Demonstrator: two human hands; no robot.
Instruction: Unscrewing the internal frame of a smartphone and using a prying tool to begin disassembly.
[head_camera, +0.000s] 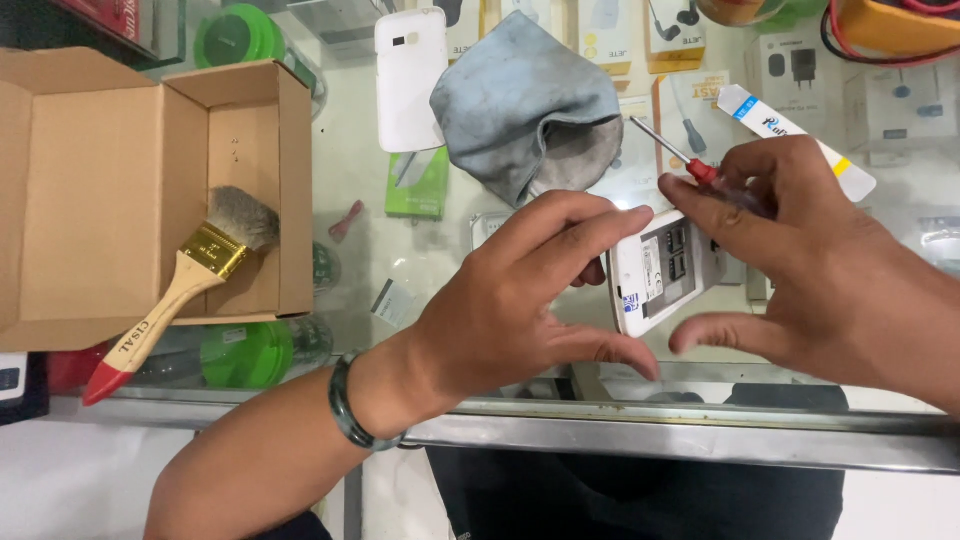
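The glass counter (350, 170) lay under everything, with boxed goods showing through it and a metal edge along my side. On its left stood the open cardboard box (110, 190), flaps spread, and a paintbrush (185, 285) with a pale wooden handle, brass band and red tip rested across its front wall, bristles inside the box. Near the top middle a grey cloth (520, 100) sat crumpled, with a white phone back cover (408, 80) just beside it on the left.

My left hand (520, 310) reached in from below, a dark bangle (350, 410) on the wrist, fingers spread and curved, the index fingertip touching the top left edge of the small white device (665, 270). That device lay tilted on the glass between my two hands, its back off and its inner compartment showing. My right hand (820, 270) came in from the right, its upper fingers closed around the red-handled screwdriver (690, 165), whose thin shaft pointed up and left toward the cloth, while the thumb stretched out below the device. Behind that hand a white tube (795, 140) lay slanted on the glass.
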